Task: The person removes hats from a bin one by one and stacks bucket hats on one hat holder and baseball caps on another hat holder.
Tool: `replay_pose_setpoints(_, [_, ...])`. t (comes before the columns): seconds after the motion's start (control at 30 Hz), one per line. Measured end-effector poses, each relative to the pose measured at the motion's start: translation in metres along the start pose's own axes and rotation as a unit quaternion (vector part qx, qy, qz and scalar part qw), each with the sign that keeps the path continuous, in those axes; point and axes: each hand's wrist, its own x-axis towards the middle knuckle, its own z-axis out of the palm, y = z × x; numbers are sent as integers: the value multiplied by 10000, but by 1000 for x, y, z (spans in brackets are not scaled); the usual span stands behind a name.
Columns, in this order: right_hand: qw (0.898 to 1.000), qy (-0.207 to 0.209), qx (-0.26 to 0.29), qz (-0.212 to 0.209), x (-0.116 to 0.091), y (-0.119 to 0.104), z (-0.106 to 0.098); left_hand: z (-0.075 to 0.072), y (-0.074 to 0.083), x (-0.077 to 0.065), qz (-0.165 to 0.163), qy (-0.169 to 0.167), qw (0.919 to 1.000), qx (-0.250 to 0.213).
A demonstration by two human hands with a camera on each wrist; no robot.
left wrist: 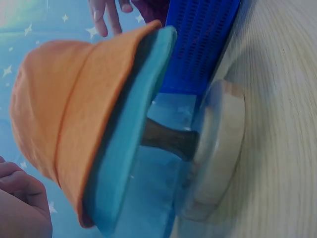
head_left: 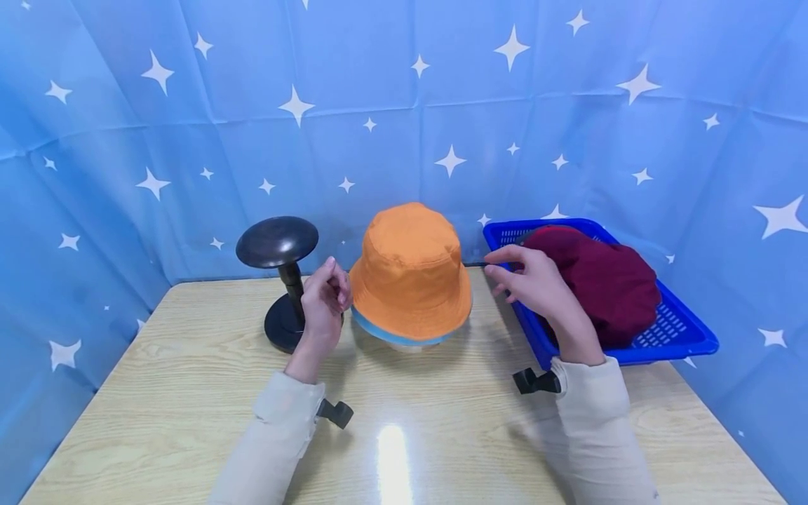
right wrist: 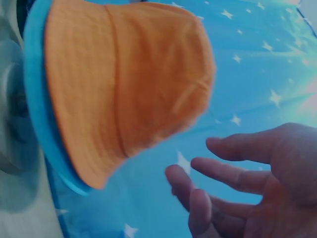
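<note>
An orange bucket hat [head_left: 410, 270] sits over a light-blue hat [left wrist: 131, 148], whose brim shows beneath it, on a stand with a round wooden base [left wrist: 218, 153]. My left hand [head_left: 325, 301] hovers just left of the hats, its fingers loosely bent and holding nothing. On the other side, my right hand [head_left: 533, 280] is apart from the orange crown, near the basket's edge, with thumb and fingers spread around air. In the right wrist view a gap separates those fingers from the hat.
Behind my left hand stands a black hat stand [head_left: 278, 242] with a domed top and round base. A blue plastic basket [head_left: 684, 340] at the right holds dark red cloth headwear [head_left: 606, 287]. A star-patterned blue curtain [head_left: 379, 70] hangs behind the wooden table [head_left: 158, 393].
</note>
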Motion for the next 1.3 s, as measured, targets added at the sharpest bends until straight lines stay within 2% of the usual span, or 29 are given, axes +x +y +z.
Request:
replay_pose_setpoints(0.27, [9936,1117,-6,-161,-17,10,-38,24,8,-7,99,-327,9993,138])
replay_pose_setpoints(0.4, [9868,1615,-10,105,-29,21,-61,39,9,-12,-126,-312,9989,317])
replay_pose_setpoints(0.53, [9830,1757,-24,536,-39,32,-80,57,7,-18,-505,-218,9976,424])
replay_pose_setpoints(0.63, [9769,1873,-606,834,-42,39,-86,72,2,-22,-775,-214,9960,390])
replay_pose_setpoints(0.73, [9635,2041,-1388,1037,-40,43,-87,84,-5,-26,-949,-330,9939,454])
replay_pose_setpoints(0.8, [9574,2064,-1704,1086,-37,45,-86,91,-10,-28,-1085,-428,9920,492])
replay_pose_setpoints(0.93, [9524,1999,-1931,1249,-33,47,-82,107,-20,-30,-1476,-875,9841,468])
replay_pose_setpoints(1.07, [9465,2096,-1960,1479,-32,46,-78,125,-28,-30,-1855,-1372,9719,459])
replay_pose_setpoints(1.17, [9439,2082,-1947,1665,-31,45,-75,138,-37,-30,-2184,-1514,9627,506])
replay_pose_setpoints(1.3, [9435,1959,-1777,1995,-32,44,-73,157,-56,-32,-2640,-1511,9508,582])
